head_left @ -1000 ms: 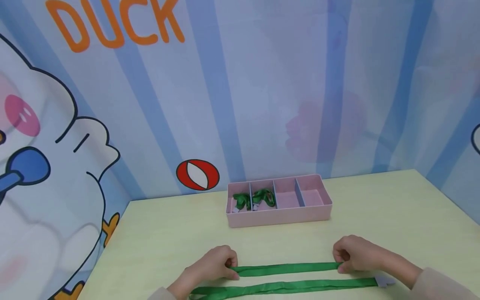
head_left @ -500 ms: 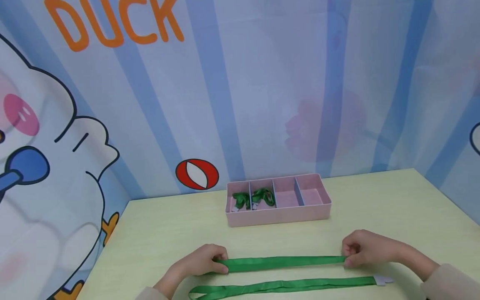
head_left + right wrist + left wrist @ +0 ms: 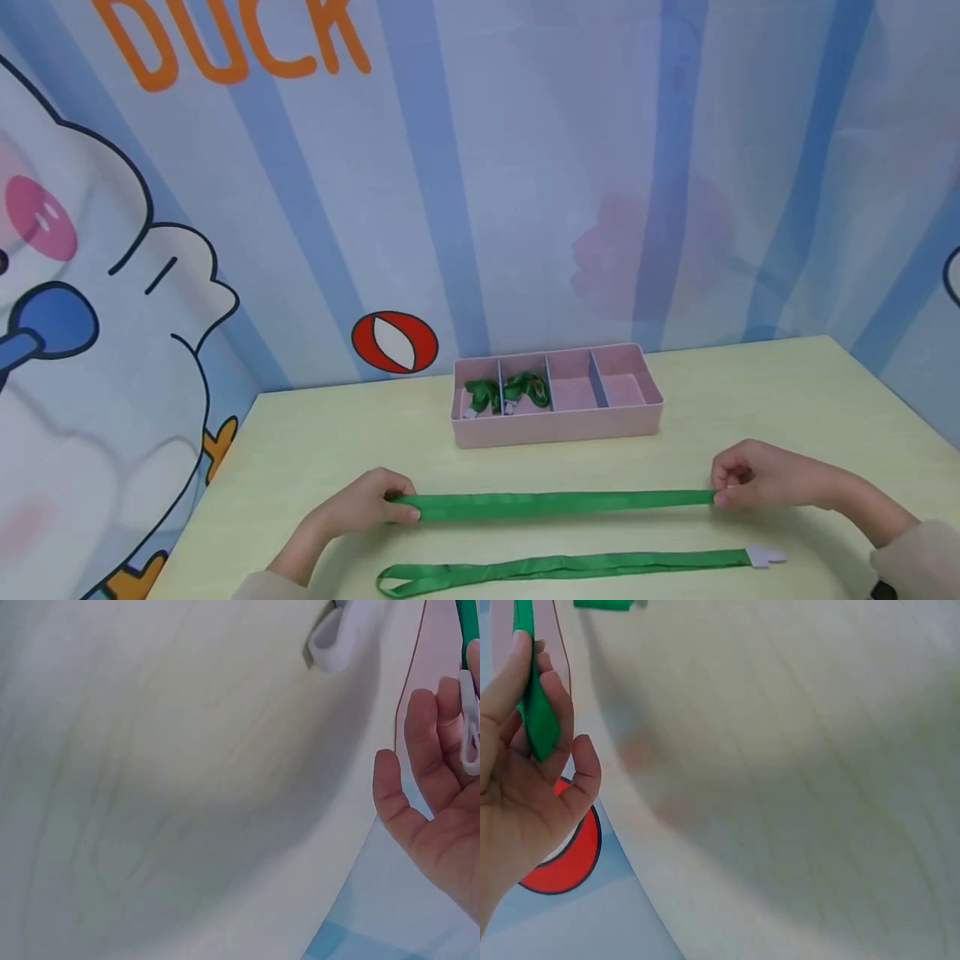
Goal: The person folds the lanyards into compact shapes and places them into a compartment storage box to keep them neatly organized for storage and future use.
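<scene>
Strap, green and flat, runs straight from the left hand to the right hand. The left hand pinches one end between thumb and fingers; in the left wrist view the green tip hangs past them. The right hand pinches the other end between thumb and curled fingers; the right wrist view, which cuts this hand off at its edge, shows a white clip there, below the green. A soft shadow on the table lies below the strap, which looks raised off the surface. Lower in the head view, a second strap lies on the table, roughly alongside the first and apart from both hands. Its left end makes a loop, and its right end bears a pale clip. Beyond the hands, a pink box stands toward the back of the table, near the blue-striped backdrop. Dividers part it into four compartments. One green bundle lies in the leftmost compartment, and another bundle in the compartment just beside it. The backdrop carries orange letters, a red-and-white ball print and a white cartoon figure. Beige sleeves end above the wrists.
</scene>
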Demonstrator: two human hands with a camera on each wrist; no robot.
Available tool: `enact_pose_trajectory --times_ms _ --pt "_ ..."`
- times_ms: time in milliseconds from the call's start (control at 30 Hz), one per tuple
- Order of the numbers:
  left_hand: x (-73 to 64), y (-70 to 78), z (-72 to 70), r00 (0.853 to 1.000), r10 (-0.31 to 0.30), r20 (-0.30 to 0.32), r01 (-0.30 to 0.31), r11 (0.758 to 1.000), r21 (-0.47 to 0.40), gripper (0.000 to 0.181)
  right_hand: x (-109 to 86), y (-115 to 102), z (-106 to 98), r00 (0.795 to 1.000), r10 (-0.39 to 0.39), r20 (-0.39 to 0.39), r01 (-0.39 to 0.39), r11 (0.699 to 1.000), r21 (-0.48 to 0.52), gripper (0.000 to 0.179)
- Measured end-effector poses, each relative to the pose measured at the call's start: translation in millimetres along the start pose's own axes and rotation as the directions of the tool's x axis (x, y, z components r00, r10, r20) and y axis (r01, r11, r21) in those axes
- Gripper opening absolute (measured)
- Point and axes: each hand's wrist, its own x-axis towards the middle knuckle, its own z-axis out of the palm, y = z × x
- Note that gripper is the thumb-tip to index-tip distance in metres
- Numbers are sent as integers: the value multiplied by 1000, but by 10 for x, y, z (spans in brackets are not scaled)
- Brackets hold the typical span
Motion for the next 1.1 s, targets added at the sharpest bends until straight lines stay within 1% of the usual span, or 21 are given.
enact_pose_trajectory --times_ms 100,233,400,533,633,733,867,900,967,1033,1100 --pt "-34 -5 -43 999 -24 -23 23 999 -36 14 -54 -19 -52 1000 21 -5 -20 999 30 11" --pt "-64 10 -85 997 -56 -53 50 993 -111 17 -118 -50 -121 999 43 -28 -42 997 59 10" --pt "-95 5 -123 991 -67 -112 43 979 -199 23 -182 -63 -177 998 40 -47 -37 997 62 11" --pt "-117 -16 -145 979 -109 -172 54 953 -300 31 -213 -65 -181 998 46 -45 -43 996 82 12" --pt "-128 -11 -153 969 -142 -201 65 935 -349 36 -221 -69 -173 997 64 -48 -59 993 98 14" --pt "-140 5 -155 966 -138 -217 50 928 -368 40 -216 -76 -170 995 79 -53 -74 993 97 15" --pt "-158 46 -160 959 -138 -249 36 926 -375 40 -207 -96 -187 996 64 -67 -59 995 75 14" --pt "-161 58 -161 955 -138 -261 32 927 -374 39 -205 -104 -193 996 61 -71 -56 996 71 14" --pt "-156 81 -161 945 -153 -290 36 928 -371 39 -206 -125 -208 995 61 -84 -57 997 54 14" --pt "-145 103 -156 928 -172 -329 42 929 -368 38 -205 -148 -220 992 80 -99 -75 996 48 15" --pt "-129 127 -149 907 -195 -374 51 931 -361 36 -206 -169 -228 990 93 -107 -88 995 48 16"
